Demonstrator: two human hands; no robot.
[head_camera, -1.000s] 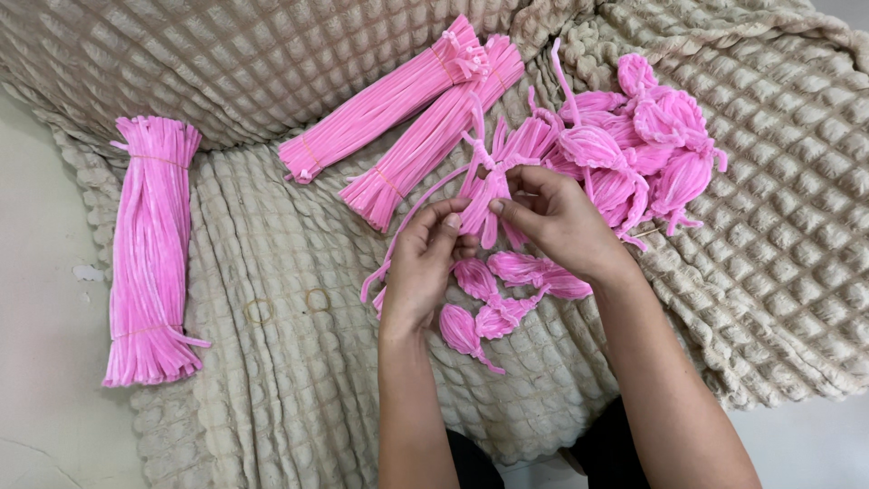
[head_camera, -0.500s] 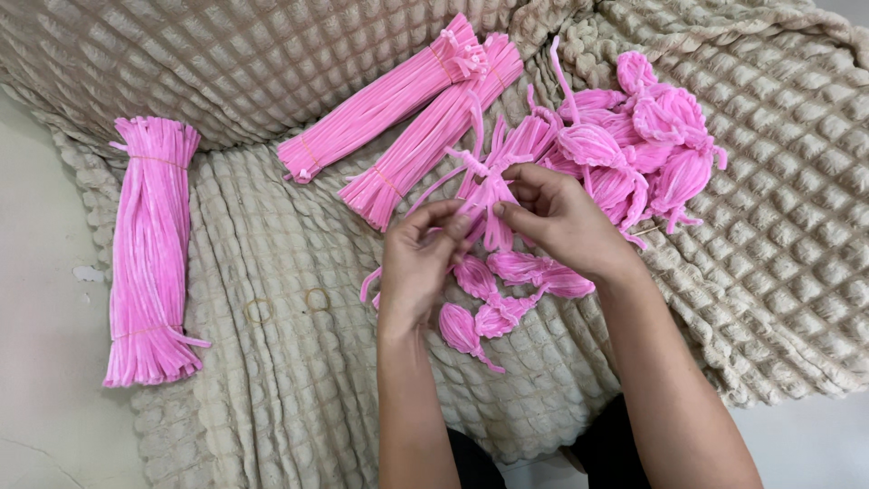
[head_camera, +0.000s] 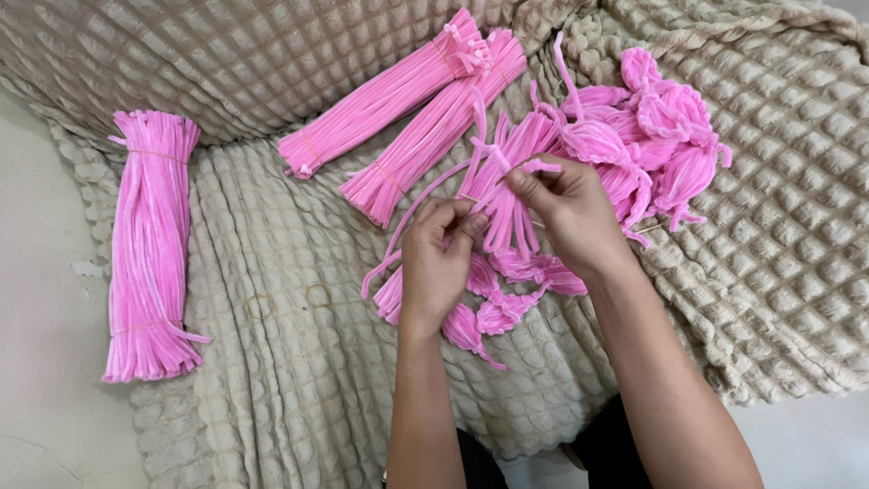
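Far left, a tied bundle of pink chenille stems (head_camera: 149,249) lies lengthwise, half on the pale floor and half on the edge of the beige quilted blanket (head_camera: 272,380). Further right, two more tied bundles (head_camera: 412,118) rest slanted on the blanket, side by side. None of them carries a label or wrapper that I can see; thin bands hold them.

In the middle, my left hand (head_camera: 439,263) has its grip pressed on the lower part of a small tuft of pink stems (head_camera: 502,195), thumb against fingers. My right hand (head_camera: 566,213) pinches the same tuft near its top, where one stem seems to wrap around it. I judge I am binding the tuft at its neck; the next move calls for a firm twist without letting the strands slip.

Below my hands lie a few shaped pink pieces (head_camera: 507,303). To the right, a heap of finished pink pieces (head_camera: 656,136) sits on the blanket.
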